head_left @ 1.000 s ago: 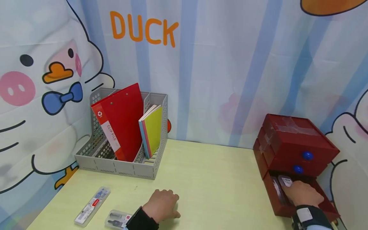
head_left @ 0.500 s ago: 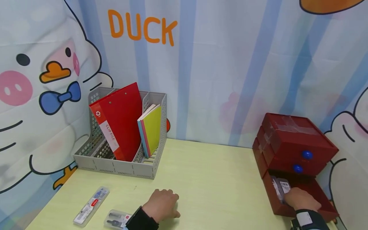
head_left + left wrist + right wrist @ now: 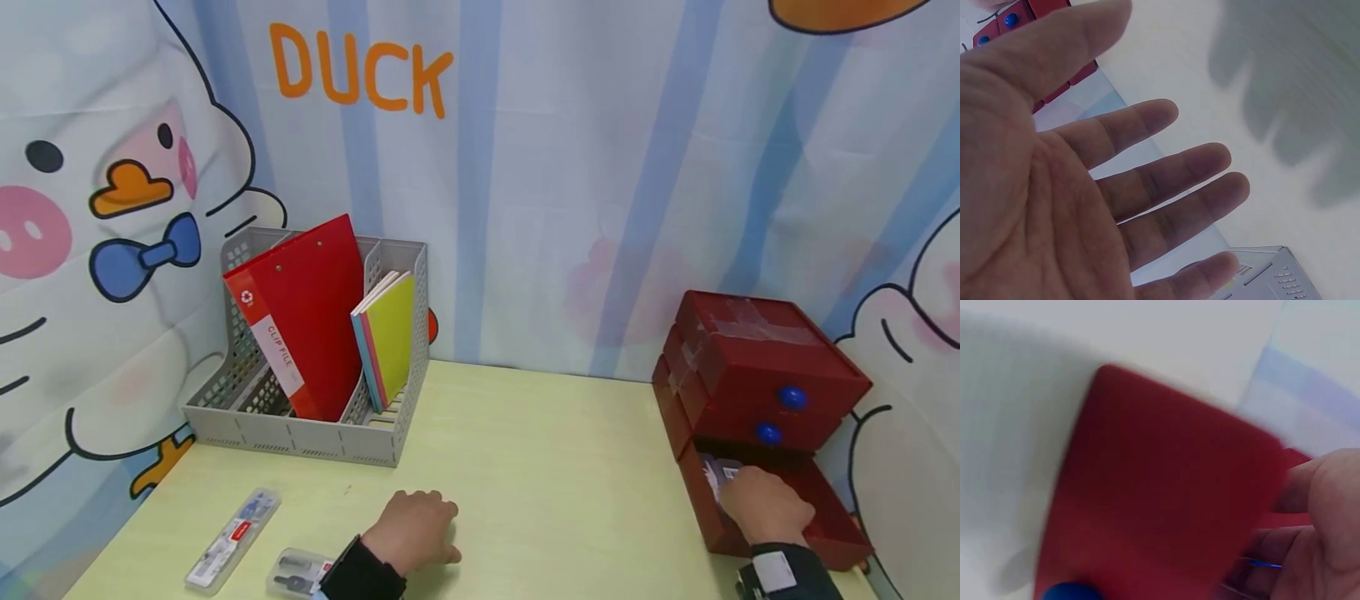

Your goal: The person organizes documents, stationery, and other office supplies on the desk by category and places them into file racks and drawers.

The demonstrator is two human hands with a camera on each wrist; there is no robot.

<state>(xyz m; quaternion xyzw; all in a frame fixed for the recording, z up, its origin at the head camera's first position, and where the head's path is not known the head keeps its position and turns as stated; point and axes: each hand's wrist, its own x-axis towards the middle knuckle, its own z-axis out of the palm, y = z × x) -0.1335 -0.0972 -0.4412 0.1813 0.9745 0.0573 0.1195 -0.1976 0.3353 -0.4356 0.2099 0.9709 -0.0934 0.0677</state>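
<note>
My right hand [image 3: 767,504] reaches into the pulled-out bottom drawer [image 3: 843,546] of the dark red drawer box [image 3: 780,358]. It grips a greyish see-through plastic case [image 3: 726,472] with a white label, by the drawer's left wall; fingers hide most of the case. In the right wrist view, the drawer front [image 3: 1160,475] covers part of those fingers. Fingers spread and holding nothing, my left hand [image 3: 415,532] hovers low over the table. Beside its wrist lies a clear case with a drawing compass [image 3: 294,573], partly covered by the black cuff. A long clear case [image 3: 232,540] rests further left.
At the back left stands a grey perforated file rack [image 3: 292,437] holding a red clip file [image 3: 311,325] and several thin coloured notebooks [image 3: 386,337]. The drawer box has blue knobs [image 3: 792,397]. A printed duck curtain [image 3: 525,183] hangs behind the pale yellow table [image 3: 540,475].
My right hand has shifted left inside the drawer, and the plastic case has settled toward the left wall. The head view has turned slightly right. My left hand keeps its pose.
</note>
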